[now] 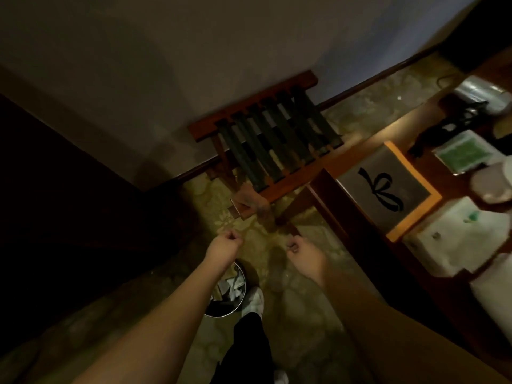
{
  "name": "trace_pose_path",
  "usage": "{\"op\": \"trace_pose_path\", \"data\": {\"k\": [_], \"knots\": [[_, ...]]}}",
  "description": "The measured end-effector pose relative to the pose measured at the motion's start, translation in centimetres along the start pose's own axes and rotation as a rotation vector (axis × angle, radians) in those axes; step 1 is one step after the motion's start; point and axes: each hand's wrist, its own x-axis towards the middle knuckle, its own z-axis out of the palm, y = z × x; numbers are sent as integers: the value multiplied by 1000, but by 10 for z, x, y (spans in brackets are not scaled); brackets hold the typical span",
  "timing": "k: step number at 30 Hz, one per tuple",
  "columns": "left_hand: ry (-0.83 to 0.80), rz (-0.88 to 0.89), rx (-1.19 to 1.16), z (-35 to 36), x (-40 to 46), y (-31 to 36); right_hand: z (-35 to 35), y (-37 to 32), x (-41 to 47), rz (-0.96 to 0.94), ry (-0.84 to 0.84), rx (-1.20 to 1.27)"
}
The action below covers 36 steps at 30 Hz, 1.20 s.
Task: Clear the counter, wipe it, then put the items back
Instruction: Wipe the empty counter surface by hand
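A brownish cloth (256, 203) hangs over the front corner of a wooden luggage rack (266, 139) with dark straps. My left hand (224, 242) and my right hand (300, 249) reach forward just below the cloth, both with fingers curled in and nothing visible in them. Neither hand touches the cloth. On the right runs the wooden counter (352, 164). It carries a grey box with an orange rim and a black bow (388, 187), a white bag (454, 245), a green packet (462, 153) and a silvery kettle (482, 92).
A round metal bin (230, 295) with crumpled paper stands on the patterned floor by my white shoe (253, 300). The wall and its dark skirting lie behind the rack. The left side is dark.
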Motion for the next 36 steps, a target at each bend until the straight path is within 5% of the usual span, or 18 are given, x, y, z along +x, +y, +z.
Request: {"op": "trace_pose_path", "data": {"k": [19,23,27,36], "knots": [[-159,-201,-490,45,144,8,27,-45,175,232,52,477],[-168,-243,-563,43,146,7,31,-48,179,282,72,558],[-192,-258,-547,37,133,5,29,-52,157,272,-94,709],[-173,-125,-516,27,56,-11,17,-37,61,71,-218,624]]}}
